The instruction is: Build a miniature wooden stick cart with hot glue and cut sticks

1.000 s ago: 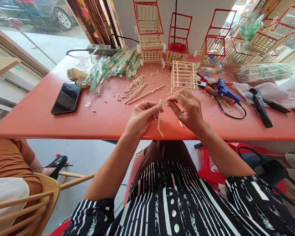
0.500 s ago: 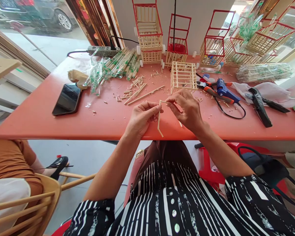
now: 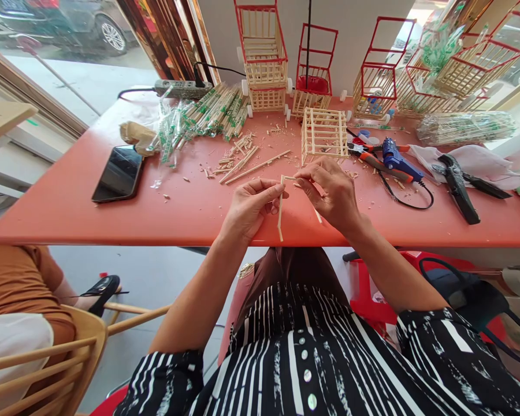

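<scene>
Over the table's front edge, my left hand (image 3: 255,203) pinches a small frame of joined wooden sticks (image 3: 280,215) near its upper left corner. One stick of it hangs down below the fingers and bends at its lower end. My right hand (image 3: 327,188) closes on the other end of the short top stick, and another stick end shows below this palm. Just beyond my right hand stands a box-shaped wooden stick cage (image 3: 324,133). Loose cut sticks (image 3: 242,164) and small chips lie beyond my left hand.
The red table (image 3: 190,219) bears a phone (image 3: 118,173), wrapped chopsticks (image 3: 216,112), a power strip (image 3: 182,89), a blue glue gun (image 3: 398,162), pliers (image 3: 364,151) and a black-handled tool (image 3: 459,188). Red-trimmed stick carts (image 3: 266,63) line the back. A seated person (image 3: 13,283) is at left.
The lower end of the hanging stick has swung a little left and now points more nearly straight down. Both hands keep nearly the same place and grip.
</scene>
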`<state>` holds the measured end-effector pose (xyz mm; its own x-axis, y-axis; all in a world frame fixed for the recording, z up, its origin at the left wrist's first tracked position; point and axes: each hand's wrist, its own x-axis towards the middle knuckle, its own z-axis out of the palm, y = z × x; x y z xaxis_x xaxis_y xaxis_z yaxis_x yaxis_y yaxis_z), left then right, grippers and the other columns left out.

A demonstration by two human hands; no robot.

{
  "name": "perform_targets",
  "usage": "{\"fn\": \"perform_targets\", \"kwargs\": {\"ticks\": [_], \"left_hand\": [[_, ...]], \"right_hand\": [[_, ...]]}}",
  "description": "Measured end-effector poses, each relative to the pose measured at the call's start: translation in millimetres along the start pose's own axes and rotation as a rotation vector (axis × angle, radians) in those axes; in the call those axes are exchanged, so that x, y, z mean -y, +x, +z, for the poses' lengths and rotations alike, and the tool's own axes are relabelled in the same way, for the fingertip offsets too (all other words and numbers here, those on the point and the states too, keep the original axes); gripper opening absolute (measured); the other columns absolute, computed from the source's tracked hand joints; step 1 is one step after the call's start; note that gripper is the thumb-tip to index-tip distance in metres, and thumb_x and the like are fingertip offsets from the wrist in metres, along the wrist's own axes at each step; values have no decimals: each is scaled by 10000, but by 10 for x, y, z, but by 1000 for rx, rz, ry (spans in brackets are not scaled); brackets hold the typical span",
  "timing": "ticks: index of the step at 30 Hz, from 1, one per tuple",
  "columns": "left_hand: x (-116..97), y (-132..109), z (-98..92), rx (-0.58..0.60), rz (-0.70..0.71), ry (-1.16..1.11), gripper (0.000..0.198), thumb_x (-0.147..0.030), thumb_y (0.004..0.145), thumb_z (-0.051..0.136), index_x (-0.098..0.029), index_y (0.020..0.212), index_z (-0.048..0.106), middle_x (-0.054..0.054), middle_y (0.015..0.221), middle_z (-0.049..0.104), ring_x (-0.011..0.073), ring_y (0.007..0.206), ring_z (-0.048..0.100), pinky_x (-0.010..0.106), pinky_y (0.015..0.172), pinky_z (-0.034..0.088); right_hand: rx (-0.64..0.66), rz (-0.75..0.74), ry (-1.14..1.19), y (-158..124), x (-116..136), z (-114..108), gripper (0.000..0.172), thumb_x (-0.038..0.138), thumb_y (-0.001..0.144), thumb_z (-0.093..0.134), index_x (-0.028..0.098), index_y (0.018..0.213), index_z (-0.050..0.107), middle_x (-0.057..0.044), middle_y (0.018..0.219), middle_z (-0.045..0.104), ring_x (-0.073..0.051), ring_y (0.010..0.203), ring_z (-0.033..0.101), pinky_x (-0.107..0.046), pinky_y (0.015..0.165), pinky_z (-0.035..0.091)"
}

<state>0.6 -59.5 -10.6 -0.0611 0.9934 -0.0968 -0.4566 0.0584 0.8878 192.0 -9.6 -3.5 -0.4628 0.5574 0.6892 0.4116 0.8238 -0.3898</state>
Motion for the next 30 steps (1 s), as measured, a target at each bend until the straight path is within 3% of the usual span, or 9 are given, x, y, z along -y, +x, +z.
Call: {"fn": "perform_targets", "kwargs": {"ticks": [15,25,30], "left_hand": [[-21,-1,16,26,-11,19,300,-288,633,1013,-124,733,781,55,695,756,54,500,543,191,478,416],[-32,4,0,82,-41,-47,329,-281,609,1038,-105,748,797,62,681,752,50,501,541,177,470,414],[-45,-2,1,73,-62,-49,313,-271,612,1035,-115,745,799,58,676,753,46,495,531,175,464,403]], "right_hand": [[8,70,111,34,-80,13,279,470,1085,637,237,973,744,-31,883,703,-182,786,595,-333,768,497],[40,55,148,36,-108,28,211,407,1071,672,230,1000,761,-26,909,736,-163,766,595,-308,736,478],[55,62,124,33,-110,28,264,450,1086,645,230,993,757,-31,917,741,-166,767,588,-313,742,475]]}}
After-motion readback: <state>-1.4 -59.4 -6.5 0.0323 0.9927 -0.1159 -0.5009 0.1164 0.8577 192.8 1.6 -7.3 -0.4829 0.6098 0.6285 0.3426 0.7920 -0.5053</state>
